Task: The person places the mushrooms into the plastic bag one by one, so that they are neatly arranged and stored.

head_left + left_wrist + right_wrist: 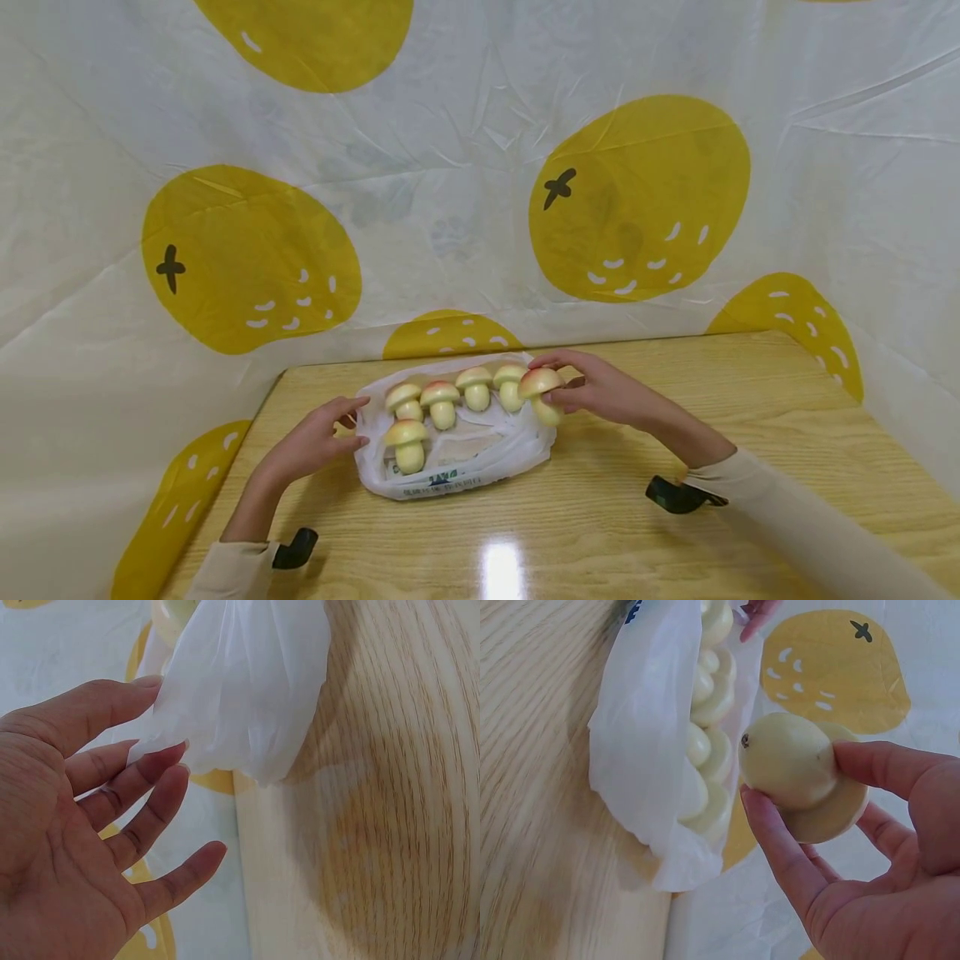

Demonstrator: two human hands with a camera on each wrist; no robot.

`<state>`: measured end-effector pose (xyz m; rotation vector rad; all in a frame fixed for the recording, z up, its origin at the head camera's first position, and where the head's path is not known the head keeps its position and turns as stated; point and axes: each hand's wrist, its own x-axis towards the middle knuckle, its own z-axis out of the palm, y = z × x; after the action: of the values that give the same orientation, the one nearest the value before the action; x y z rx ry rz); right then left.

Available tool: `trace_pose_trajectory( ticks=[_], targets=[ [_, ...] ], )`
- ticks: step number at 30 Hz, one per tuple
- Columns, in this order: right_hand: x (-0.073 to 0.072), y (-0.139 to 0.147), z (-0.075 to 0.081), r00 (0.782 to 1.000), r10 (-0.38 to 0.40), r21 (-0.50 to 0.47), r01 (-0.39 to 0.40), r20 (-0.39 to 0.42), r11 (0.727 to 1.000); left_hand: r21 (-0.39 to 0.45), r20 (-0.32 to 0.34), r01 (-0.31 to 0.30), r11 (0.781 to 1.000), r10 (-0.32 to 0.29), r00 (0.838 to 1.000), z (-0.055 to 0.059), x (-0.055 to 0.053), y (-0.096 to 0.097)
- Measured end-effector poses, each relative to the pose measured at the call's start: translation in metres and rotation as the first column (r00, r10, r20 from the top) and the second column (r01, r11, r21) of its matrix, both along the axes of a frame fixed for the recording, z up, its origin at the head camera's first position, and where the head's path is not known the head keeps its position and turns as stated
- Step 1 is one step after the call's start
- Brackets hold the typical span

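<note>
My right hand (pixel 588 387) holds a toy mushroom (pixel 542 393) with a pale stem and red-tinged cap, thumb and fingers round it. In the right wrist view the mushroom (pixel 791 761) is above the right end of a white plastic bag (pixel 641 750). Several similar mushrooms (pixel 440 404) lie in the open bag (pixel 480 475), most in a row along its far side, one at the front left. My left hand (pixel 330 437) is at the bag's left end, thumb and fingers spread apart. In the left wrist view its fingertips (pixel 176 750) touch the bag's edge.
The bag lies on a wooden table (pixel 600 533) near its back edge. A white cloth (pixel 450 208) printed with yellow fruit hangs behind and beside the table. Dark wrist straps (pixel 675 493) show at both sleeves.
</note>
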<state>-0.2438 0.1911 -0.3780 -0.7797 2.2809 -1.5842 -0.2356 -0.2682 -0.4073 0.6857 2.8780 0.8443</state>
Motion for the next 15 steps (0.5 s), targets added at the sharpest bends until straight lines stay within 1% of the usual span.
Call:
trace_pose_trajectory(
  ticks=[8,15],
  targets=[
    [-0.001,-0.011,0.004,1.0,-0.005,0.022,0.005,-0.01,1.0,0.002,0.0,0.006,1.0,-0.006,1.0,-0.001,-0.001,0.0],
    [-0.006,-0.026,0.004,1.0,0.01,0.0,-0.01,0.028,1.0,0.003,0.007,0.002,1.0,-0.002,1.0,-0.001,-0.002,0.0]
  ],
)
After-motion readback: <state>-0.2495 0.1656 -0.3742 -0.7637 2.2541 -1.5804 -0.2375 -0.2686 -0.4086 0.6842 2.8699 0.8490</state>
